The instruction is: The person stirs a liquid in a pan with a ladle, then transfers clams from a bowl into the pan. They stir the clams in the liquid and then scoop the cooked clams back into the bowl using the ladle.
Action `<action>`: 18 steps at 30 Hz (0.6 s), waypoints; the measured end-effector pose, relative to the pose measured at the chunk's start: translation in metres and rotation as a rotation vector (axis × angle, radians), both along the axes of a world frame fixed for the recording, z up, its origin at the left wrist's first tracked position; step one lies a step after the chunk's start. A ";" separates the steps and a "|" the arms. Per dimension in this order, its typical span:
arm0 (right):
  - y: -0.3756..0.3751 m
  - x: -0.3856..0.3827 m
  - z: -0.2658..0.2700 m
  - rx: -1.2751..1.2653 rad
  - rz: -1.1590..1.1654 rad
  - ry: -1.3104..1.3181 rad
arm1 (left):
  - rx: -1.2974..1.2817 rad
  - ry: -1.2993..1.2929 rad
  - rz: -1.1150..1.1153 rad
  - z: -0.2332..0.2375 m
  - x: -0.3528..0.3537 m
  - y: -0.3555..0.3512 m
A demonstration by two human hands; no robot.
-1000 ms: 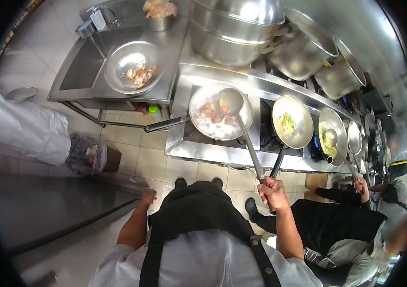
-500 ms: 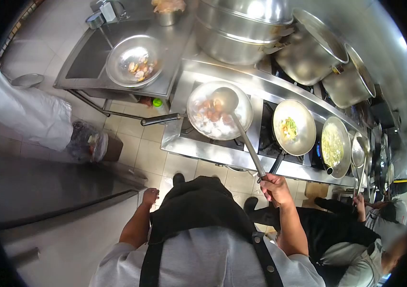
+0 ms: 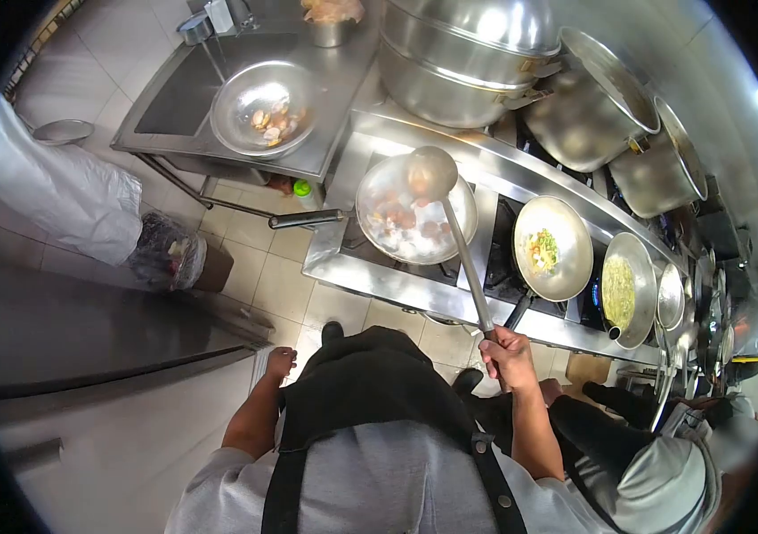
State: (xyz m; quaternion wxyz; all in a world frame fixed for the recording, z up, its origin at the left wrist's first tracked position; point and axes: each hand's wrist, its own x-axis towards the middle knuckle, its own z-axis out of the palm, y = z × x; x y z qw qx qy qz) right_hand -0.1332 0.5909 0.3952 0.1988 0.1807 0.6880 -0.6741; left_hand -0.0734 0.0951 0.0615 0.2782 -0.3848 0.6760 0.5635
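Note:
My right hand (image 3: 508, 358) is wrapped round the handle of a long ladle (image 3: 468, 267). The ladle's bowl is over the far side of a pan (image 3: 379, 233) of bubbling liquid with brownish pieces. That pan's black handle points left. My left hand (image 3: 281, 363) hangs by my side with its fingers curled, touching no object that shows. To the right of the ladle stands a pan (image 3: 567, 271) with chopped green, red and yellow food, and beyond it a pan (image 3: 619, 289) of pale green food over a blue flame.
A metal bowl (image 3: 241, 120) with pieces of food sits by the sink (image 3: 170, 102). A large steamer (image 3: 450, 76) and deep pots (image 3: 588, 120) line the back. A co-worker (image 3: 637, 463) is close on my right. A lined bin (image 3: 214, 269) stands at left.
The ladle's bowl has risen and shifted slightly right, toward the pan's far edge. The co-worker at right has moved and bent differently. The view has shifted a little.

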 end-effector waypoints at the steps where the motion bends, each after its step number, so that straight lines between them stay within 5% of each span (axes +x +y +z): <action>1: -0.001 0.001 -0.002 -0.023 -0.010 -0.003 | -0.012 0.015 0.000 -0.004 0.000 -0.003; 8: -0.014 0.006 0.009 -0.330 -0.159 -0.065 | -0.006 0.015 -0.022 -0.006 0.000 -0.014; 18: -0.025 0.016 0.022 -0.422 -0.222 -0.064 | 0.008 0.034 0.003 -0.004 0.006 -0.016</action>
